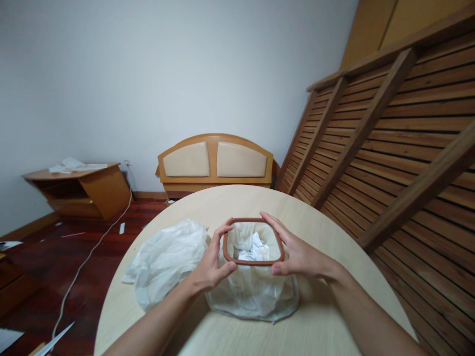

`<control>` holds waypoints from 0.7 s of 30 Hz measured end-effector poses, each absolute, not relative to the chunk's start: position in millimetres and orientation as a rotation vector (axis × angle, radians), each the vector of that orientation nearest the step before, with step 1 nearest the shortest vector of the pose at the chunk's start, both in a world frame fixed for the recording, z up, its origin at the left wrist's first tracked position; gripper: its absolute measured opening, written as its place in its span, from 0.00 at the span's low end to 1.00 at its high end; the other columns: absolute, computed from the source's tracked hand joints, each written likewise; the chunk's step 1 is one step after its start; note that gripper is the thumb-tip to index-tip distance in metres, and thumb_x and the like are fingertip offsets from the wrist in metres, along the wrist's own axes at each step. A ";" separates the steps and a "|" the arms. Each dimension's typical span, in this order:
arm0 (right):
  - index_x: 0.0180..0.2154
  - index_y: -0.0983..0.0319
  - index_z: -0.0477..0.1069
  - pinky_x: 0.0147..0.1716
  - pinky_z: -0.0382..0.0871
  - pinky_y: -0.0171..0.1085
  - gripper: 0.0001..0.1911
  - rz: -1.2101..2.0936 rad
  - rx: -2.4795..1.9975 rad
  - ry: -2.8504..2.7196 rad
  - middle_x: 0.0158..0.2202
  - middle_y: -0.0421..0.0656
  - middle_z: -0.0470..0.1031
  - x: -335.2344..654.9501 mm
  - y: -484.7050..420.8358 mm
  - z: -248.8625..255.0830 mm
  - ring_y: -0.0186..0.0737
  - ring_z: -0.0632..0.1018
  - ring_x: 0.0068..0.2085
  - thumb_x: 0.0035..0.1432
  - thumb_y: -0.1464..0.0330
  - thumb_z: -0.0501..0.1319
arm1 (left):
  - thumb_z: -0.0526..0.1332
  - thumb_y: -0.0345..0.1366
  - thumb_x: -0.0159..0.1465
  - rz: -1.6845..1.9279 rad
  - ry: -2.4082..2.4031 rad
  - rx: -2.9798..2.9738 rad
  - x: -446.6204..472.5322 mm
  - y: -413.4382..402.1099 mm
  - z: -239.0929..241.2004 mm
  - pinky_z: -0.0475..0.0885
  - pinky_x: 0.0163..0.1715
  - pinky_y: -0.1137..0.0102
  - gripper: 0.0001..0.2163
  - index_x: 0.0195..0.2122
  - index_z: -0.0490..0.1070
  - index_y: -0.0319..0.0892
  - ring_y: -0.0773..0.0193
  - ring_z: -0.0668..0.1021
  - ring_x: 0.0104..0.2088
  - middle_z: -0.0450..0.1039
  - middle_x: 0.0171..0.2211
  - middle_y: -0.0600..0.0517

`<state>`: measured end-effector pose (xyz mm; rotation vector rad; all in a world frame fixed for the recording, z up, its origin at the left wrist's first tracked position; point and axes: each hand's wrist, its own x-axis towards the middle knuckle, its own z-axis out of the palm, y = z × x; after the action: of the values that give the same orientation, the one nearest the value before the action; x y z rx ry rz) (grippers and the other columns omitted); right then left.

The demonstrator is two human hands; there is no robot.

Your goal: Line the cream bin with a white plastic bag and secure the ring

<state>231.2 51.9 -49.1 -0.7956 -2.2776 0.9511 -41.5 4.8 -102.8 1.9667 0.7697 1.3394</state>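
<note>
A small trash can [256, 287] stands upright on the round table, lined with a translucent white bag whose edge hangs down around the outside. Its brown rim [254, 263] has a rounded square shape. Crumpled white paper [258, 248] lies inside. My left hand [215, 257] grips the left side of the rim, thumb at the front and fingers behind. On the opposite side my right hand [293, 249] holds the rim in the same way. A crumpled white plastic bag [170, 257] lies on the table just left of the can, close to my left forearm.
The pale round table [326, 311] fills the foreground. A wooden slatted panel [401, 163] leans on the right. A headboard [215, 158] stands at the wall behind. At left are a low desk [104, 188] with papers and a white cable [92, 252] across the floor.
</note>
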 end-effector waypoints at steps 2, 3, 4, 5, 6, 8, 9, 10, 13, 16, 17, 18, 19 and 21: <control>0.72 0.61 0.43 0.70 0.42 0.61 0.68 0.928 -0.769 -2.247 0.74 0.58 0.42 231.6 52.0 -53.4 0.63 0.48 0.73 0.42 0.39 0.71 | 0.62 0.59 0.63 1.358 0.775 1.957 -40.4 5.0 -102.2 0.46 0.70 0.45 0.35 0.65 0.53 0.49 0.42 0.51 0.72 0.45 0.73 0.41; 0.72 0.62 0.45 0.70 0.42 0.61 0.67 0.906 -0.748 -2.233 0.73 0.58 0.44 231.0 52.2 -54.6 0.63 0.49 0.73 0.41 0.39 0.71 | 0.62 0.59 0.63 1.368 0.777 1.951 -39.8 5.2 -101.9 0.47 0.70 0.45 0.35 0.65 0.53 0.49 0.42 0.51 0.72 0.45 0.73 0.41; 0.72 0.62 0.47 0.70 0.42 0.61 0.66 0.889 -0.727 -2.221 0.73 0.58 0.45 230.1 52.6 -55.5 0.63 0.49 0.73 0.41 0.38 0.71 | 0.62 0.59 0.62 1.377 0.779 1.945 -39.2 5.3 -101.6 0.47 0.70 0.45 0.36 0.65 0.53 0.49 0.42 0.51 0.72 0.45 0.73 0.41; 0.71 0.62 0.48 0.70 0.43 0.60 0.66 0.880 -0.707 -2.208 0.72 0.58 0.46 229.1 53.1 -56.2 0.63 0.50 0.73 0.41 0.38 0.70 | 0.62 0.59 0.62 1.385 0.780 1.941 -38.7 5.4 -101.5 0.47 0.70 0.45 0.36 0.65 0.53 0.49 0.42 0.51 0.72 0.46 0.72 0.41; 0.71 0.62 0.48 0.70 0.43 0.60 0.66 0.881 -0.691 -2.195 0.72 0.58 0.47 228.1 53.6 -56.9 0.63 0.51 0.73 0.41 0.38 0.70 | 0.62 0.59 0.62 1.392 0.780 1.939 -38.3 5.5 -101.4 0.47 0.70 0.46 0.36 0.66 0.53 0.49 0.42 0.51 0.72 0.46 0.72 0.41; 0.71 0.61 0.48 0.70 0.44 0.59 0.66 0.899 -0.672 -2.170 0.72 0.57 0.47 226.8 54.3 -58.2 0.62 0.52 0.72 0.41 0.38 0.71 | 0.62 0.59 0.62 1.394 0.779 1.945 -37.9 5.7 -101.5 0.47 0.70 0.46 0.37 0.66 0.52 0.49 0.43 0.51 0.72 0.46 0.72 0.41; 0.71 0.61 0.47 0.70 0.44 0.59 0.66 0.911 -0.667 -2.157 0.72 0.57 0.47 226.6 54.5 -58.9 0.61 0.52 0.72 0.41 0.38 0.71 | 0.62 0.59 0.63 1.394 0.780 1.950 -37.9 5.8 -101.7 0.46 0.71 0.46 0.37 0.67 0.52 0.49 0.43 0.51 0.72 0.46 0.72 0.42; 0.71 0.60 0.47 0.70 0.44 0.59 0.66 0.922 -0.661 -2.144 0.72 0.57 0.48 226.4 54.5 -59.6 0.61 0.52 0.72 0.41 0.39 0.71 | 0.62 0.59 0.63 1.396 0.780 1.955 -38.0 5.9 -102.0 0.46 0.71 0.46 0.37 0.67 0.51 0.50 0.43 0.50 0.73 0.46 0.72 0.42; 0.71 0.60 0.48 0.70 0.44 0.58 0.65 0.946 -0.640 -2.113 0.72 0.56 0.47 226.1 54.2 -61.6 0.61 0.53 0.72 0.41 0.40 0.72 | 0.62 0.59 0.63 1.395 0.778 1.971 -38.8 6.8 -103.5 0.44 0.71 0.46 0.38 0.68 0.50 0.49 0.43 0.49 0.73 0.45 0.73 0.42; 0.71 0.58 0.49 0.71 0.42 0.57 0.66 0.938 -0.605 -2.090 0.72 0.55 0.48 225.2 53.9 -62.8 0.61 0.53 0.72 0.39 0.43 0.75 | 0.62 0.59 0.62 1.399 0.752 1.980 -39.7 8.1 -105.3 0.43 0.71 0.45 0.40 0.69 0.49 0.49 0.42 0.49 0.73 0.45 0.73 0.41; 0.71 0.58 0.49 0.71 0.42 0.57 0.66 0.940 -0.596 -2.084 0.72 0.55 0.49 224.7 53.7 -63.1 0.60 0.53 0.72 0.38 0.44 0.76 | 0.63 0.59 0.62 1.402 0.745 1.980 -40.0 8.5 -105.7 0.44 0.71 0.45 0.40 0.69 0.49 0.49 0.41 0.49 0.72 0.45 0.73 0.41; 0.71 0.58 0.49 0.71 0.41 0.57 0.66 0.949 -0.589 -2.076 0.72 0.55 0.49 224.4 53.7 -63.4 0.60 0.53 0.72 0.38 0.45 0.76 | 0.63 0.59 0.62 1.405 0.740 1.980 -40.2 8.7 -106.0 0.44 0.71 0.44 0.41 0.69 0.49 0.49 0.41 0.50 0.72 0.45 0.72 0.41; 0.71 0.57 0.49 0.71 0.42 0.57 0.66 0.967 -0.584 -2.068 0.72 0.54 0.49 224.1 53.7 -63.7 0.60 0.54 0.72 0.37 0.45 0.77 | 0.63 0.59 0.61 1.405 0.739 1.979 -40.3 8.9 -106.1 0.45 0.71 0.44 0.41 0.69 0.49 0.49 0.41 0.50 0.72 0.46 0.72 0.41; 0.71 0.57 0.48 0.71 0.43 0.57 0.67 1.015 -0.578 -2.044 0.72 0.54 0.49 223.9 54.0 -64.4 0.60 0.55 0.72 0.37 0.45 0.77 | 0.64 0.60 0.61 1.400 0.747 1.972 -40.5 9.1 -105.8 0.46 0.71 0.44 0.42 0.70 0.49 0.49 0.40 0.51 0.72 0.46 0.72 0.41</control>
<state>223.9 54.0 -64.4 -0.5784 -2.0435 1.0155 -40.5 9.1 -105.8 1.9719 0.7465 1.4001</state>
